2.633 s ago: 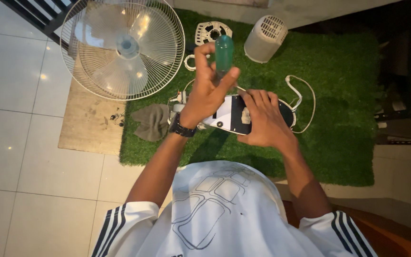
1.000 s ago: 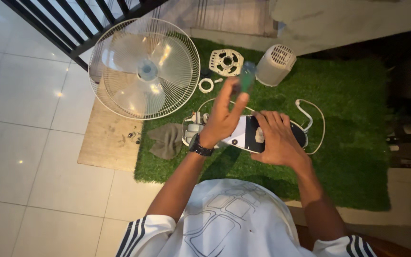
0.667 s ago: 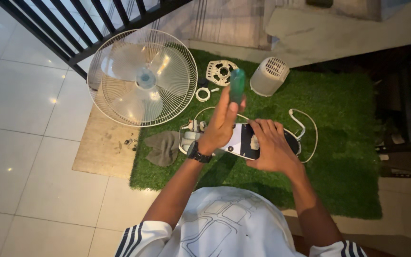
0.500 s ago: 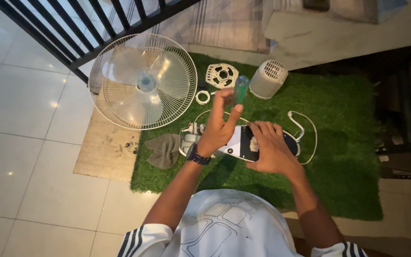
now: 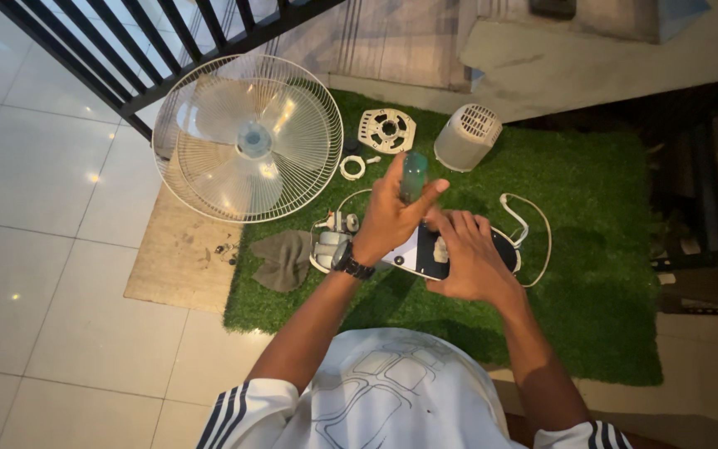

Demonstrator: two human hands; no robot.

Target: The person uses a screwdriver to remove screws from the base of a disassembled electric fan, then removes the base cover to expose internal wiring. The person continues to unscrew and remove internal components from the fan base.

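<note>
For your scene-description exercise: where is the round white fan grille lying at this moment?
In the head view, the fan grille lies upper left, partly on the tan mat and green turf, beside the black railing, left of the left hand.

free: green mat right | blocked: fan grille, cord

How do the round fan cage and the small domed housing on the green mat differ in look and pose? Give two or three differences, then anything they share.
The fan cage is wide, flat, open wire, with blades showing through; the domed housing is small, solid plastic with a few vent slots. The fan cage lies partly off the green mat; the domed housing stands wholly on it. Both are pale and untouched by either hand.
</note>
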